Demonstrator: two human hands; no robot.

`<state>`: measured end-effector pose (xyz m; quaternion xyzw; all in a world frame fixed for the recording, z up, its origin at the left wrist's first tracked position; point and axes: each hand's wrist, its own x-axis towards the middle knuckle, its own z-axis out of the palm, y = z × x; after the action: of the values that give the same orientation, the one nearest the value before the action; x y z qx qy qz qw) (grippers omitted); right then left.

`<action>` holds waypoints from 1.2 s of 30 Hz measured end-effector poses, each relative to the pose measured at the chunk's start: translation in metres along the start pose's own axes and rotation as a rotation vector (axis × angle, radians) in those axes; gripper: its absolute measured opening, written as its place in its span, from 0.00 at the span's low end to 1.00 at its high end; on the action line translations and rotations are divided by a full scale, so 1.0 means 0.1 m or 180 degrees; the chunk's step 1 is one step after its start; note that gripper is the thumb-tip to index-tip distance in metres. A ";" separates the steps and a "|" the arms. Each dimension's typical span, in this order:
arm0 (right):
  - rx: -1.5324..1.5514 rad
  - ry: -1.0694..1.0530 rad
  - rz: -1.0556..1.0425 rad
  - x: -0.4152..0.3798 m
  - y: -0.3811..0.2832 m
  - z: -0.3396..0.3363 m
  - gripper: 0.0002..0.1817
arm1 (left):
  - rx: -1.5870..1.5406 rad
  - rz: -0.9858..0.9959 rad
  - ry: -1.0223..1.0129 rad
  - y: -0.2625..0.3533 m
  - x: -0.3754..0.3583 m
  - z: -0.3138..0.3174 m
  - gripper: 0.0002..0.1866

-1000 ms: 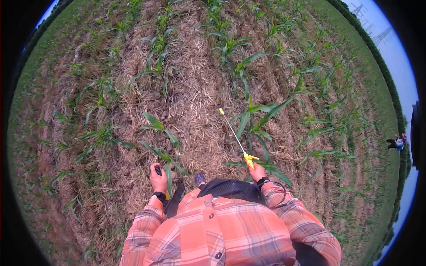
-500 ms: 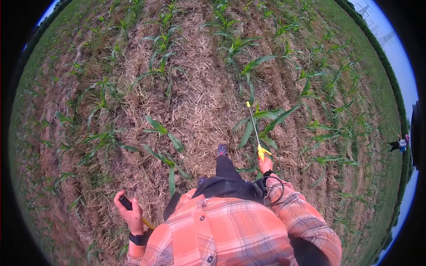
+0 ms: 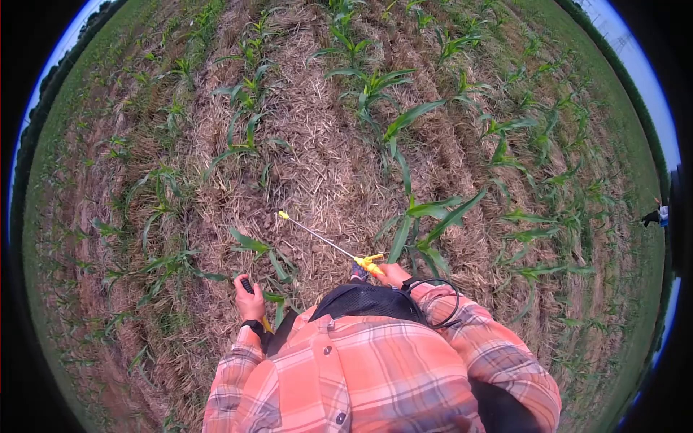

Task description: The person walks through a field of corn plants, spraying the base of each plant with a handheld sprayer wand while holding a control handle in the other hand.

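Note:
My right hand (image 3: 394, 275) is closed round the yellow handle of a spray wand (image 3: 321, 239). The wand's thin metal tube points up and left, and its yellow nozzle (image 3: 283, 215) hangs over straw-covered soil between two plant rows. A black hose (image 3: 453, 296) loops beside my right wrist. At the lower left my left hand (image 3: 249, 302) is wrapped round a black-gripped lever (image 3: 247, 286), whose yellow lower part runs down toward my side. Just right of that hand stands a young green plant (image 3: 279, 267).
Rows of young green plants (image 3: 375, 85) run away ahead, with straw-littered soil (image 3: 317, 130) between them. Another person (image 3: 660, 215) stands far off at the right edge. A dark tree line and pylons show beyond the field. My shoe (image 3: 359, 271) shows below the wand handle.
The wand has swung from the right plant row to the left, over the gap between rows. My right hand has moved left and slightly down. My left hand has moved up and right with the lever.

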<state>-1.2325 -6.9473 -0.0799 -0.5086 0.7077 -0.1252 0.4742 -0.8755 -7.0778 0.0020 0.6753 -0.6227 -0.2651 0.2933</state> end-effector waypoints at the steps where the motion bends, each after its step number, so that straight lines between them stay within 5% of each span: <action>1: 0.0026 -0.0243 -0.0046 0.01 -0.10 -0.11 0.15 | -0.0008 0.0021 -0.0017 0.08 0.05 0.06 0.14; 9: 0.0456 -0.0476 -0.0589 0.21 -0.01 -0.54 0.14 | -0.1178 -0.0534 -0.0522 1.31 0.35 -0.39 0.17; 13: 0.0336 -0.0134 -0.0120 0.26 0.17 -0.70 0.14 | -0.1132 0.0005 -0.0160 1.68 0.23 -0.88 0.18; 19: 0.0231 0.1204 0.0912 0.49 0.68 -0.72 0.14 | -0.0616 -0.0193 -0.0616 1.31 0.81 -0.27 0.17; 21: 0.0409 0.1388 0.1095 0.55 0.71 -0.84 0.14 | -0.0082 0.0499 -0.0559 1.04 1.09 0.18 0.16; 25: 0.0110 0.1800 0.1365 0.71 0.78 -0.98 0.12 | -0.0005 0.0559 -0.0718 0.87 1.61 0.71 0.15; 29: 0.0221 0.2005 0.1888 0.92 0.95 -1.00 0.12 | 0.0148 0.0004 -0.1028 0.66 2.08 0.88 0.16; 30: -0.0005 0.1995 0.1955 0.95 0.88 -1.06 0.12 | 0.0216 0.0756 -0.0619 0.54 2.19 0.94 0.15; 34: 0.0132 0.1994 0.2213 1.20 0.67 -1.14 0.13 | -0.0387 -0.0159 -0.1008 1.22 2.46 0.15 0.16; 36: -0.0087 0.2060 0.2195 1.33 0.54 -1.18 0.13 | -0.0786 -0.0081 -0.0740 1.65 2.46 -0.41 0.15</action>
<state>-1.3632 -7.0705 -0.1267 -0.1850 0.9483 -0.1031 0.2364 -0.9384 -7.3290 0.1517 0.6067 -0.6065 -0.4197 0.2966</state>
